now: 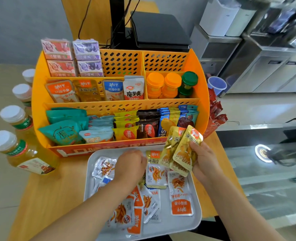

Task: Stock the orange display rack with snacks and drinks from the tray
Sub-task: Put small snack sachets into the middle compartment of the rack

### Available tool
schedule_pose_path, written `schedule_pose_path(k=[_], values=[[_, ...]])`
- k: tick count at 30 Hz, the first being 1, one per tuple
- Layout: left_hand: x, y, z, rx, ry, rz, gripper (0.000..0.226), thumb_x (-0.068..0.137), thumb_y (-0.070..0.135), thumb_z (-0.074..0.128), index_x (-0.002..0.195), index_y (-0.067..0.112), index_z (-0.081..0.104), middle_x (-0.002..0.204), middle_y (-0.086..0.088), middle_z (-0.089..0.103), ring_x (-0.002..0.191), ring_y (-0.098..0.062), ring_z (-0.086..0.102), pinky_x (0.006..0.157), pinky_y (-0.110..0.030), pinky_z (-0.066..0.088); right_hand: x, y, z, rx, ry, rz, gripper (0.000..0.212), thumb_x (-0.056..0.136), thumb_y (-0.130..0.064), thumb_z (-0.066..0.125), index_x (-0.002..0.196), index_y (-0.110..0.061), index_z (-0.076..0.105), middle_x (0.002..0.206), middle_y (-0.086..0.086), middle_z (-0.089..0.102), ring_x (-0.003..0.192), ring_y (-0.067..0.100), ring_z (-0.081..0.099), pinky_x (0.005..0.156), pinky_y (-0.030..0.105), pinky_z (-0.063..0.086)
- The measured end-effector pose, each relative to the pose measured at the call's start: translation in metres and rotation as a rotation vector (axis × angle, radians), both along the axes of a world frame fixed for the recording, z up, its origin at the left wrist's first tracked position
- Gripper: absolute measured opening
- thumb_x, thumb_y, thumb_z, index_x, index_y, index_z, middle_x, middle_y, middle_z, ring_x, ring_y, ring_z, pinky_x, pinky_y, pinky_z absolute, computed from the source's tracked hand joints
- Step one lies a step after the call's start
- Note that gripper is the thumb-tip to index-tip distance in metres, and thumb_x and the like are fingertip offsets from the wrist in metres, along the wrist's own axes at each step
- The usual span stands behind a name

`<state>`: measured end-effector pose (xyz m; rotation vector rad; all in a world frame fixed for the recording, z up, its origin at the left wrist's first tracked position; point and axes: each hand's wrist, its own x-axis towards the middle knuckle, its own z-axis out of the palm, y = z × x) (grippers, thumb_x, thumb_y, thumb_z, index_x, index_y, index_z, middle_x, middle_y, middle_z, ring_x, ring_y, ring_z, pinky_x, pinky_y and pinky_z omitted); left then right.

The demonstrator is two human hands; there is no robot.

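Orange rack [39, 94], three tiers, on a wooden table [44, 192].
Top tier: four drink cartons [72, 57].
Middle tier: four upright snack packets [95, 90]; two orange-capped jars [162, 84], one green-capped jar [188, 82].
Four tea bottles [17, 136] just left of the rack.
White tray [196, 211] before the rack, with a loose pile of fish-snack packets [156, 176]; count unclear.
Right hand [204, 157]: raised over the tray's right edge, fingers clamped on two gold packets [182, 150], long axis upright, tops tilted toward the rack.
Left hand [129, 164]: palm down on the tray, fingers curled over the pile; what they grip cannot be told.
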<state>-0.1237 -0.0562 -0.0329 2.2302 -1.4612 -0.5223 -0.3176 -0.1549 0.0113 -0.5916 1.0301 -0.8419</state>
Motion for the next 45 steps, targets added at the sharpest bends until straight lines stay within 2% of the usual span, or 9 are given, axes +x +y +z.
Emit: schedule_pose_path(k=[8, 13, 17, 21, 26, 30, 35, 41, 45], values=[[-0.027, -0.02, -0.011, 0.084, 0.116, 0.283, 0.027, 0.081, 0.041, 0.064, 0.06, 0.023, 0.066, 0.067, 0.01, 0.064, 0.087, -0.02, 0.053, 0.075, -0.035, 0.047, -0.004, 0.012, -0.007, 0.047, 0.029, -0.033, 0.021, 0.093, -0.009, 0.059, 0.113, -0.003, 0.06, 0.095, 0.021, 0.073, 0.078, 0.034, 0.073, 0.06, 0.042, 0.058], [-0.024, -0.009, 0.004, -0.136, 0.692, 0.393, 0.011, 0.083, 0.025, 0.068, 0.073, 0.029, 0.065, 0.07, 0.008, 0.066, 0.068, -0.01, 0.061, 0.058, -0.026, 0.046, -0.012, 0.01, -0.009, 0.099, -0.024, -0.01, 0.032, 0.09, -0.014, 0.06, 0.12, -0.002, 0.061, 0.101, 0.026, 0.071, 0.08, 0.037, 0.072, 0.064, 0.047, 0.058], [-0.002, 0.011, 0.028, -0.332, 0.79, 0.462, 0.012, 0.087, 0.033, 0.065, 0.079, 0.04, 0.06, 0.074, 0.013, 0.065, 0.058, 0.0, 0.057, 0.056, -0.022, 0.048, -0.014, 0.007, -0.009, 0.178, -0.104, 0.028, 0.05, 0.078, -0.022, 0.066, 0.124, -0.002, 0.06, 0.108, 0.024, 0.07, 0.087, 0.036, 0.072, 0.068, 0.048, 0.058], [0.014, 0.014, 0.039, -0.394, 0.995, 0.586, 0.009, 0.087, 0.024, 0.069, 0.081, 0.028, 0.063, 0.085, -0.008, 0.07, 0.085, -0.028, 0.068, 0.08, -0.049, 0.056, -0.002, 0.007, -0.009, 0.215, -0.151, 0.104, 0.045, 0.08, -0.024, 0.065, 0.118, -0.001, 0.064, 0.105, 0.022, 0.071, 0.089, 0.036, 0.072, 0.074, 0.051, 0.057], [0.017, 0.014, 0.045, -0.404, 1.098, 0.638, 0.005, 0.086, 0.015, 0.069, 0.086, 0.015, 0.064, 0.09, -0.02, 0.069, 0.086, -0.038, 0.069, 0.077, -0.05, 0.058, 0.023, 0.013, -0.003, 0.219, -0.147, 0.206, 0.047, 0.078, -0.024, 0.068, 0.119, 0.0, 0.064, 0.109, 0.024, 0.068, 0.094, 0.038, 0.069, 0.088, 0.059, 0.052], [0.011, 0.014, 0.045, -0.317, 1.041, 0.586, 0.007, 0.086, 0.028, 0.067, 0.079, 0.031, 0.068, 0.088, -0.002, 0.072, 0.09, -0.028, 0.068, 0.074, -0.05, 0.057, 0.043, 0.022, -0.002, 0.163, -0.162, 0.276, 0.036, 0.084, -0.013, 0.062, 0.118, -0.003, 0.059, 0.102, 0.021, 0.07, 0.087, 0.035, 0.07, 0.079, 0.053, 0.057], [-0.007, 0.015, 0.049, -0.039, 0.969, 0.152, 0.04, 0.072, 0.052, 0.075, 0.101, 0.056, 0.048, 0.088, 0.03, 0.067, 0.077, 0.01, 0.065, 0.054, -0.01, 0.047, 0.061, 0.042, -0.017, 0.091, -0.17, 0.266, 0.03, 0.098, -0.003, 0.048, 0.128, -0.005, 0.052, 0.12, 0.028, 0.064, 0.108, 0.043, 0.064, 0.088, 0.055, 0.054], [-0.008, 0.008, 0.036, -0.052, 0.341, -0.062, 0.067, 0.071, 0.033, 0.07, 0.121, 0.049, 0.028, 0.093, 0.018, 0.061, 0.086, -0.011, 0.063, 0.062, -0.025, 0.047, 0.055, 0.061, -0.043, 0.085, -0.102, 0.098, 0.035, 0.093, 0.002, 0.056, 0.127, -0.004, 0.05, 0.113, 0.023, 0.068, 0.102, 0.033, 0.069, 0.084, 0.043, 0.058], [0.007, -0.009, 0.03, -0.038, -0.214, -0.333, 0.064, 0.075, 0.012, 0.069, 0.127, 0.028, 0.034, 0.11, 0.002, 0.064, 0.089, -0.023, 0.066, 0.06, -0.035, 0.05, 0.045, 0.061, -0.05, -0.158, 0.422, 0.126, 0.066, 0.082, -0.001, 0.07, 0.138, -0.017, 0.039, 0.123, 0.003, 0.058, 0.115, 0.017, 0.058, 0.092, 0.032, 0.05]])
